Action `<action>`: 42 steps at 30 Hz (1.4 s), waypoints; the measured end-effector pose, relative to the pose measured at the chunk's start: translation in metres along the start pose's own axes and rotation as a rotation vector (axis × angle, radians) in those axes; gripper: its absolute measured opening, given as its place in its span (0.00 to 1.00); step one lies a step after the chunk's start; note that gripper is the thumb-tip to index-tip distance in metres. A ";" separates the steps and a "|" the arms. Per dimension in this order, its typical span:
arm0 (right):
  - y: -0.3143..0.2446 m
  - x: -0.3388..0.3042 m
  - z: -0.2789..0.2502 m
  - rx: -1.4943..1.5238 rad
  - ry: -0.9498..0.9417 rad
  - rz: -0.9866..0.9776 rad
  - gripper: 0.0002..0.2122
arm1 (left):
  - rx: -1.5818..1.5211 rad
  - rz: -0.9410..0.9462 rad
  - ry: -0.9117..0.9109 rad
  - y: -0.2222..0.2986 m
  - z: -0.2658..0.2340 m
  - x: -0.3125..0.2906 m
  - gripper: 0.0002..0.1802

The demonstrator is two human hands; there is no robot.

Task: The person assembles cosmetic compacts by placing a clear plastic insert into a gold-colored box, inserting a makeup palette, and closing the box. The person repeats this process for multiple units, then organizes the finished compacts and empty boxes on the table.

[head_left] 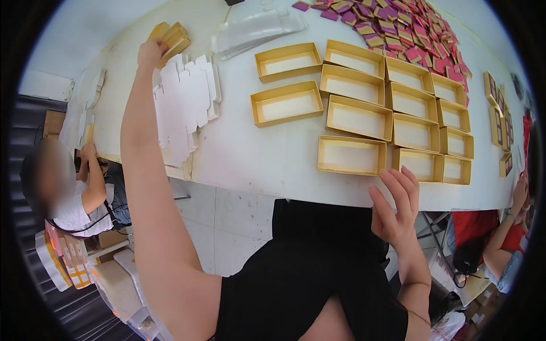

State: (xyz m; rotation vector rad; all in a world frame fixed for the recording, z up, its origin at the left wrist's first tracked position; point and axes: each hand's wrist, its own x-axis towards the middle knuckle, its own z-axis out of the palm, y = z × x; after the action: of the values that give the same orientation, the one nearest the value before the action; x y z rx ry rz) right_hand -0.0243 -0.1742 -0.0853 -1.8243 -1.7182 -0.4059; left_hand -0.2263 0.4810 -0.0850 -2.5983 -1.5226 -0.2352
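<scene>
At the far left of the table, my left hand (151,53) is closed on the near end of a small group of gold cardboard boxes (177,44); its fingertips are partly hidden among them. My right hand (397,206) is held up at the table's front edge with its fingers apart and nothing in it. Just beyond its fingertips stands an open gold box (420,165). Several more open, shallow gold boxes with pale insides stand in uneven rows, among them a front box (351,156) and a separate left one (286,103).
White flattened cartons (181,102) lie stacked beside my left forearm. Clear plastic sleeves (256,33) lie behind them. A heap of small pink, purple and gold pieces (398,31) covers the back right. Filled boxes (499,111) stand far right. Other people work at both sides.
</scene>
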 end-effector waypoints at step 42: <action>0.057 0.017 -0.052 -0.220 0.272 0.116 0.15 | 0.258 -0.062 0.041 0.067 -0.046 0.027 0.23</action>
State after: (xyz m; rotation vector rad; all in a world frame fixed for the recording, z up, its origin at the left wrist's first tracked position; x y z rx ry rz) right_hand 0.0428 -0.1915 -0.0475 -1.9084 -1.4215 -0.7817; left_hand -0.1581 0.4636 -0.0365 -2.3363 -1.5098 -0.0896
